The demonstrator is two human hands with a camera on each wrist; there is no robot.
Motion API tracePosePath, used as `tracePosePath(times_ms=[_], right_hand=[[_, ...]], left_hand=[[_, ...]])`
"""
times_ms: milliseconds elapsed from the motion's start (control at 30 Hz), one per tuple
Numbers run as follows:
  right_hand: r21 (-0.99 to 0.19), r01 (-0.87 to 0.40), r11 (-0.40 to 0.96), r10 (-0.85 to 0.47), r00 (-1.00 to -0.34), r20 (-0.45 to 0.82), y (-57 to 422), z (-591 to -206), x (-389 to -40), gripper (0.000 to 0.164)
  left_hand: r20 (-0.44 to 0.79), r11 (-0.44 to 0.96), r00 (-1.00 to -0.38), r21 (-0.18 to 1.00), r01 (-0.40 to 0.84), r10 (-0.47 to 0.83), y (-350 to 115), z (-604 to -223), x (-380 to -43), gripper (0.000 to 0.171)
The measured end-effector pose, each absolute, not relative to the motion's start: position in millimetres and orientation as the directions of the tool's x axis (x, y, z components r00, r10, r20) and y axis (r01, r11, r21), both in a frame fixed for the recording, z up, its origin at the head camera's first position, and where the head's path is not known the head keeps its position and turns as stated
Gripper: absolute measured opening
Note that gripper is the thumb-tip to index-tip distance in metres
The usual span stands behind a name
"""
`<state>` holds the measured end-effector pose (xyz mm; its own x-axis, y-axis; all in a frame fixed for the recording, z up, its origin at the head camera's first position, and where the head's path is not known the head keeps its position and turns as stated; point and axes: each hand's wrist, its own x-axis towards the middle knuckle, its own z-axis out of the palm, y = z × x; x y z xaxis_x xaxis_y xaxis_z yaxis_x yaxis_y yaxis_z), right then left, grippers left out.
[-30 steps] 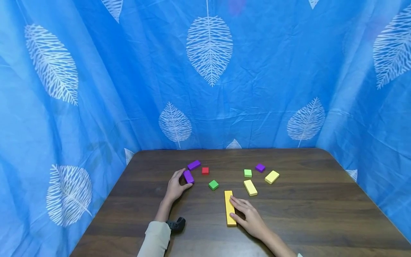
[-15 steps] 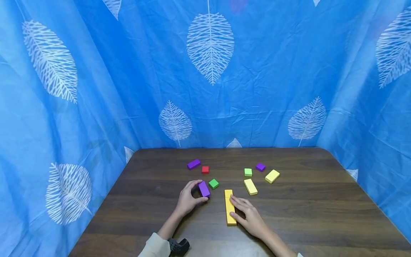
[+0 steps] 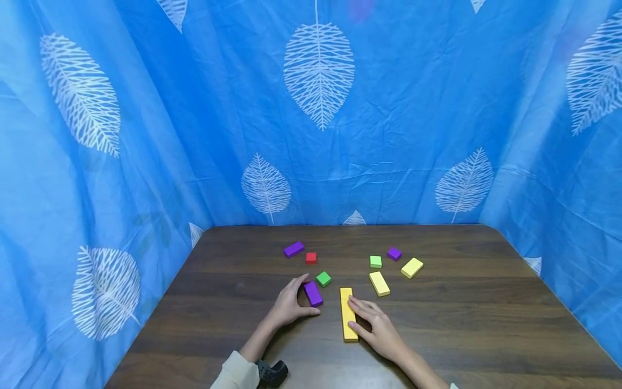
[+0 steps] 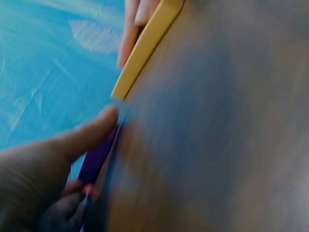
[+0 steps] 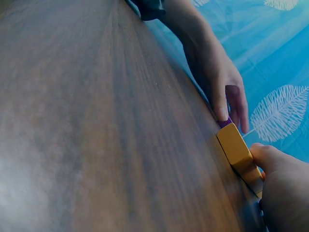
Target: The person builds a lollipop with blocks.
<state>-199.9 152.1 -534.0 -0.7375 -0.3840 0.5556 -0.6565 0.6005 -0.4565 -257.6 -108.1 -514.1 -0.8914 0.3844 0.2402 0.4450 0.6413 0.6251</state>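
A purple block [image 3: 313, 293] lies on the table between the thumb and fingers of my left hand [image 3: 286, 308], which are spread a little wider than the block. In the left wrist view that thumb partly covers the purple block [image 4: 96, 162]. My right hand [image 3: 376, 329] rests against the right side of an orange-yellow bar [image 3: 347, 319], with its fingertips and thumb tip at that edge. A seam crosses the bar near its far end, like blocks set end to end. From the right wrist, the thumb touches the bar's side [image 5: 234, 145].
Beyond the hands on the brown table [image 3: 466, 324] lie a green block [image 3: 323, 279], a red block [image 3: 311, 258], another purple block [image 3: 293, 249], a light green block [image 3: 376, 262], a small purple block [image 3: 394, 253] and two pale yellow blocks [image 3: 379, 283]. A blue leaf-patterned curtain [image 3: 413, 108] surrounds the table.
My left hand has carried the purple block rightward and nearer, from beside the other purple block to left of the bar, and its fingers have spread from it. My right hand has stayed put.
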Motion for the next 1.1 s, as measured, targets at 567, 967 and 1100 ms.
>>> tracePosePath(times_ms=[567, 967, 1100], right_hand=[[-0.463, -0.658, 0.594, -0.387, -0.738, 0.553, 152.1, -533.5, -199.5, 0.046], [-0.486, -0.643, 0.592, -0.379, -0.754, 0.536, 152.3, -534.0, -198.7, 0.046], [-0.477, -0.648, 0.594, -0.38, -0.748, 0.543, 151.8, -534.7, -199.4, 0.046]], left_hand=[[0.143, 0.585, -0.837, 0.653, 0.481, 0.529, -126.4, -508.6, -268.8, 0.057], [0.224, 0.57, -0.806, 0.605, 0.556, 0.548, -127.1, -511.2, -270.8, 0.04], [0.266, 0.563, -0.82, 0.618, 0.548, 0.507, -128.0, -513.8, -271.9, 0.036]])
